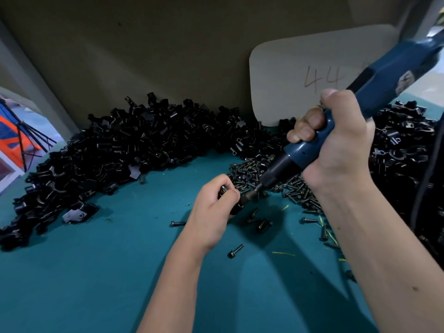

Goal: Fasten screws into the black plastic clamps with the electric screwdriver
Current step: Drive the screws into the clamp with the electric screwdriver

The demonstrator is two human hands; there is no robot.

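Both hands are busy: my left hand point(216, 203) pinches a black clamp point(236, 207) above the teal table point(96, 272). My right hand point(336, 140) grips the electric screwdriver point(374, 92), its tip touching the clamp.

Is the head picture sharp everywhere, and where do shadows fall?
Head view: edges bend from the wide lens; the electric screwdriver blurs toward its top right end; both forearms cast soft shadows on the teal table; the black clamp pile is dark, with little detail.

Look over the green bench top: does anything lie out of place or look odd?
Yes. Several loose screws lie scattered on the green mat, apart from the screw pile. Thin yellow strands litter the mat near the right forearm. Nothing looks damaged.
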